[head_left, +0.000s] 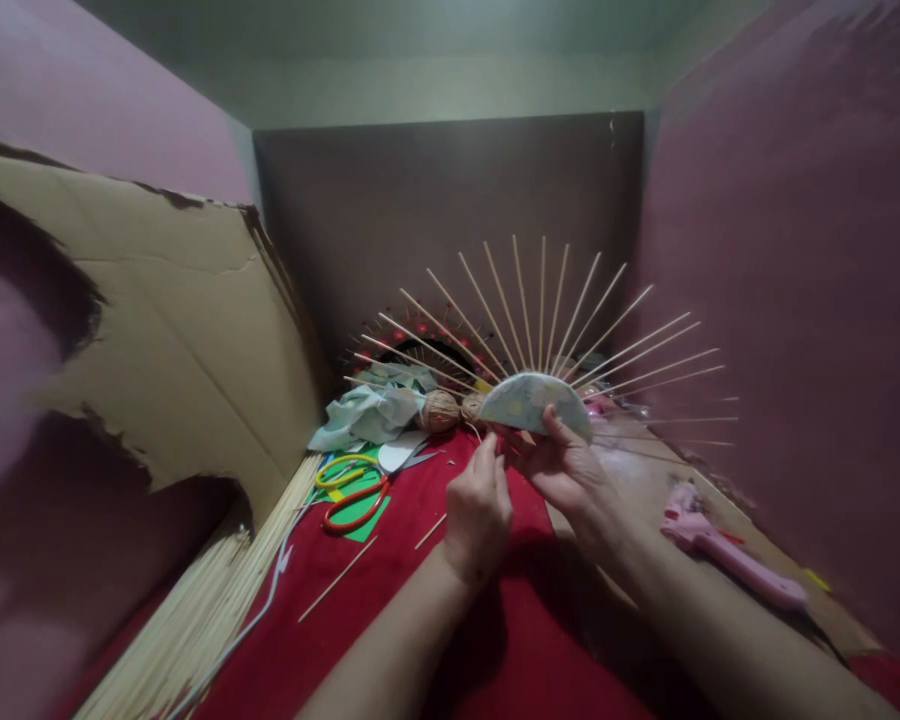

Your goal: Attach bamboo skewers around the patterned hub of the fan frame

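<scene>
My right hand [566, 475] grips a half-round piece covered in pale patterned fabric [529, 398], thumb on its front face and fingers behind or beneath. Many thin wooden sticks [543, 300] fan out from its curved edge like rays. Just below its straight lower edge, my left hand [480, 505] is closed in a pinch. What those fingertips hold, if anything, is hidden. Two loose thin sticks lie on the red cloth [270, 660] left of my left hand, one of them a longer stick [337, 578].
Scissors [382, 487] with yellow and red handles lie on green sheets at left. Beyond are a twine ball [440, 411] and crumpled pale fabric [375, 412]. A stick bundle [187, 610] and torn cardboard [187, 320] line the left; a pink glue gun [731, 555] lies right.
</scene>
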Demonstrator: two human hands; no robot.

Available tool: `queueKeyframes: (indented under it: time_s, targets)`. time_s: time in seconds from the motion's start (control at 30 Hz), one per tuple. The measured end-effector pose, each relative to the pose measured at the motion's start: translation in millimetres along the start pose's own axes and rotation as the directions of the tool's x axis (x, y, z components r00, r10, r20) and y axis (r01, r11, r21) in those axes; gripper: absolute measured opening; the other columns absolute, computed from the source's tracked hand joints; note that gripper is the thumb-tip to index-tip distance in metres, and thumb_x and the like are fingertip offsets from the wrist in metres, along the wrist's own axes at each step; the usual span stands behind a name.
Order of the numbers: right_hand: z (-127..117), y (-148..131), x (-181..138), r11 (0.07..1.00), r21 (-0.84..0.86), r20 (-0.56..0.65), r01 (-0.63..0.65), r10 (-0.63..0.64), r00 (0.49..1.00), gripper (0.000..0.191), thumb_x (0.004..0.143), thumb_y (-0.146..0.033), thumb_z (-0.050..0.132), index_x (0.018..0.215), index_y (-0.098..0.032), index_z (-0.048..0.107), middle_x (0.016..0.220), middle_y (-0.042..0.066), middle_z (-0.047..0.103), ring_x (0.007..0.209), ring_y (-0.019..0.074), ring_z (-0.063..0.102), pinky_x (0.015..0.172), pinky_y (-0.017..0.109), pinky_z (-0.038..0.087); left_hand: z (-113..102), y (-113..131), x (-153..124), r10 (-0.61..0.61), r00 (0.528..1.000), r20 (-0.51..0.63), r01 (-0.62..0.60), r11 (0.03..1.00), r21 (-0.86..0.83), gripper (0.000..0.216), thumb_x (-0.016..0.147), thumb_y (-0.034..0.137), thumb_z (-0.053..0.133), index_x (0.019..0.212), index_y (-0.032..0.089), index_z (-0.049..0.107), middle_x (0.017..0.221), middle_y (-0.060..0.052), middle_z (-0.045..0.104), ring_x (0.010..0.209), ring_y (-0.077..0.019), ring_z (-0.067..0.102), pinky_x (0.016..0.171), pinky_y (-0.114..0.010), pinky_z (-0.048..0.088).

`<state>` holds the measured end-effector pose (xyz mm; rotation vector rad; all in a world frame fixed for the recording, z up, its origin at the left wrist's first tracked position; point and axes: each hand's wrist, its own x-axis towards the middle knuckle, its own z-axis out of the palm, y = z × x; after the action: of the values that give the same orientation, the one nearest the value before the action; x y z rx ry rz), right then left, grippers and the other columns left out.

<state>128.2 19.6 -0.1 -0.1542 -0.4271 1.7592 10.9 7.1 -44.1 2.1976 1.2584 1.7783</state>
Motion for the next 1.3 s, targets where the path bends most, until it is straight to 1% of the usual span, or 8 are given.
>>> queueKeyframes:
  time_s: [0.1, 0.37, 0.6, 0.83, 0.97, 1.07, 1.17, 1.3]
  targets:
    - [1, -3, 2, 0.999, -0.04, -0.018, 0.0, -0.001, 1.0, 0.039, 0.064, -0.017, 0.078, 0.099, -0.018, 0.063, 0.092, 0.007, 0.073, 0.1, 0.028, 0.064, 0.085, 0.048, 0.053, 4, -2, -5, 0.175, 0.984, 0.045, -0.18, 0.966, 0.186, 0.033, 0.089, 0.014, 0.041, 0.12, 0.01, 0.05, 0.109, -0.017, 0.067, 0.092, -0.0217, 0.067, 0.076, -0.03, 0.055]
    - [-7, -16, 2, 0.989, -0.133, -0.063, 0.063, -0.072, 0.995, 0.037, 0.067, -0.02, 0.076, 0.101, -0.024, 0.063, 0.082, 0.0, 0.073, 0.085, 0.0225, 0.066, 0.076, 0.04, 0.054, 7, 8, -23, 0.35, 0.852, 0.39, -0.482, 0.816, 0.319, 0.04, 0.085, 0.004, 0.034, 0.123, -0.001, 0.044, 0.082, -0.015, 0.069, 0.068, -0.0195, 0.067, 0.056, -0.027, 0.055]
    - [-10, -25, 3, 0.987, -0.122, -0.154, 0.105, -0.124, 0.98, 0.029, 0.072, -0.017, 0.071, 0.1, -0.021, 0.064, 0.084, 0.0, 0.071, 0.068, 0.0137, 0.062, 0.06, 0.026, 0.052, -22, 26, -5, 0.146, 0.884, 0.444, -0.283, 0.923, 0.26, 0.023, 0.088, 0.021, 0.046, 0.105, 0.017, 0.059, 0.11, -0.012, 0.062, 0.1, -0.0218, 0.059, 0.073, -0.03, 0.053]
    - [-20, -20, -4, 0.982, -0.122, -0.177, 0.142, -0.162, 0.971, 0.034, 0.064, -0.013, 0.078, 0.094, -0.023, 0.063, 0.08, -0.002, 0.07, 0.073, 0.0148, 0.063, 0.062, 0.027, 0.053, -140, -28, -7, -0.213, 0.881, 0.423, -0.028, 0.868, 0.495, 0.015, 0.081, 0.018, 0.052, 0.072, 0.019, 0.063, 0.072, -0.004, 0.064, 0.065, -0.016, 0.06, 0.061, -0.027, 0.046]
    - [-25, -6, -7, 0.987, -0.133, -0.145, 0.09, -0.109, 0.983, 0.043, 0.056, -0.01, 0.082, 0.094, -0.02, 0.064, 0.08, 0.0, 0.07, 0.078, 0.018, 0.063, 0.067, 0.031, 0.055, -180, -59, -36, -0.508, 0.771, 0.384, 0.125, 0.712, 0.691, 0.012, 0.078, 0.023, 0.053, 0.072, 0.019, 0.063, 0.073, -0.004, 0.064, 0.07, -0.0189, 0.06, 0.063, -0.029, 0.045]
    - [-27, 0, -8, 0.985, -0.15, -0.153, 0.08, -0.103, 0.983, 0.042, 0.057, -0.007, 0.08, 0.094, -0.02, 0.063, 0.088, 0.002, 0.07, 0.079, 0.017, 0.063, 0.065, 0.028, 0.054, -179, -68, -56, -0.527, 0.765, 0.37, 0.112, 0.674, 0.73, 0.015, 0.081, 0.022, 0.048, 0.069, 0.019, 0.057, 0.077, -0.006, 0.063, 0.073, -0.0209, 0.06, 0.066, -0.032, 0.044]
    - [-28, 1, -9, 0.988, -0.148, -0.167, 0.047, -0.071, 0.983, 0.037, 0.055, -0.008, 0.081, 0.086, -0.018, 0.064, 0.083, 0.001, 0.07, 0.076, 0.0157, 0.062, 0.062, 0.027, 0.052, -173, -67, -67, -0.464, 0.824, 0.325, 0.075, 0.658, 0.749, 0.015, 0.08, 0.021, 0.044, 0.067, 0.02, 0.052, 0.072, -0.007, 0.062, 0.067, -0.0217, 0.058, 0.062, -0.033, 0.044]
    - [-31, 5, -10, 0.991, -0.119, -0.19, 0.064, -0.085, 0.978, 0.037, 0.049, 0.0, 0.078, 0.077, -0.021, 0.063, 0.076, -0.005, 0.07, 0.075, 0.0127, 0.062, 0.066, 0.025, 0.049, -175, -45, -66, -0.335, 0.871, 0.359, 0.051, 0.789, 0.613, 0.023, 0.084, 0.024, 0.039, 0.063, 0.022, 0.046, 0.058, -0.003, 0.058, 0.049, -0.0164, 0.052, 0.048, -0.028, 0.041]
